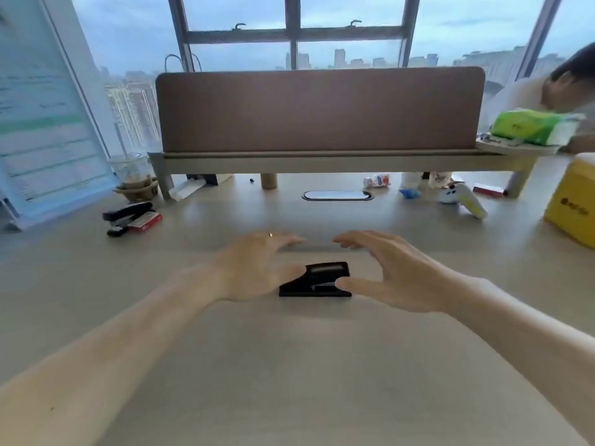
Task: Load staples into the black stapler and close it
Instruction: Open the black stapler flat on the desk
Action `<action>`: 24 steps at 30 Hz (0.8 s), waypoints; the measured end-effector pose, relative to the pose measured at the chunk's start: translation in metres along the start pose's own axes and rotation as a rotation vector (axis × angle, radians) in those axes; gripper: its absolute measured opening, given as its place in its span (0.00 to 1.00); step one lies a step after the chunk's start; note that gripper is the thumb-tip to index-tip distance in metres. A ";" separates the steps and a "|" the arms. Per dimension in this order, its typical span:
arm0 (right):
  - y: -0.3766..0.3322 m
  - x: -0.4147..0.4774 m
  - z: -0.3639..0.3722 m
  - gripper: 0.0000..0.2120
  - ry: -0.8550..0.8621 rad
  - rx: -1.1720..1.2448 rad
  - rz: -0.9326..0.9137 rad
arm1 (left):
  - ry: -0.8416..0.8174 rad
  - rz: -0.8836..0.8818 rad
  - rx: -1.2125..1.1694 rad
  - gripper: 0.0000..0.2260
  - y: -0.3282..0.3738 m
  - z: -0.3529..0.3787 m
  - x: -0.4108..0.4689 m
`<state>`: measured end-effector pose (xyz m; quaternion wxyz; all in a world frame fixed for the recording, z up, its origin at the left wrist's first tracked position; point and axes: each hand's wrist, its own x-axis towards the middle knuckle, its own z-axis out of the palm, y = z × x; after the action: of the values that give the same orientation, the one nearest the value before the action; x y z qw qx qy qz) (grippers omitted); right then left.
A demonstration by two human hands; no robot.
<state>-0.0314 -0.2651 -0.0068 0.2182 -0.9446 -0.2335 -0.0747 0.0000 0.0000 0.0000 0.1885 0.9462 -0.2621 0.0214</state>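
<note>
The stapler (315,281) sits on the desk (289,365) just below frame centre, its long axis running roughly three to nine o'clock, the raised end toward three and the low end toward nine. It lies between the two hands: the left hand (257,268) is at its nine o'clock, palm down with fingers spread, thumb edge at or touching the body; the right hand (392,275) is at its three o'clock, equally spread, thumb tip at the raised end. Neither hand has closed on anything, and both are about equally near, so either could take it. Whether the top is lifted is hard to tell; a pale strip shows along it. A red box (145,221), probably staples, lies well apart at ten o'clock beside a second stapler (127,211). The desk is pale, smooth and bare around the work. Behind are a brown divider (322,111), windows, and another person at two o'clock.
</note>
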 end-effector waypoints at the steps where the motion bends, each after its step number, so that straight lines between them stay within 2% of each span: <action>1: 0.001 -0.004 0.005 0.33 0.002 0.021 0.011 | 0.000 0.009 0.003 0.25 0.002 0.004 -0.002; 9: 0.018 -0.004 0.043 0.31 0.057 0.176 0.085 | 0.002 0.041 -0.008 0.18 0.011 0.036 0.005; 14: 0.026 0.006 0.058 0.28 0.117 0.242 0.068 | 0.099 -0.021 -0.060 0.20 0.022 0.052 0.024; 20: 0.032 0.010 0.065 0.28 0.156 0.388 0.084 | 0.157 -0.004 -0.066 0.14 0.042 0.068 0.040; 22: 0.034 0.011 0.068 0.29 0.173 0.380 0.097 | 0.242 0.041 -0.157 0.11 0.041 0.067 0.038; 24: 0.035 0.011 0.069 0.30 0.181 0.377 0.123 | 0.347 0.027 -0.368 0.08 0.037 0.062 0.035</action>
<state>-0.0021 -0.2577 -0.0786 0.4152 -0.8891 -0.1646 -0.1005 0.0077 -0.0687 -0.0404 0.3992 0.8747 -0.2379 0.1378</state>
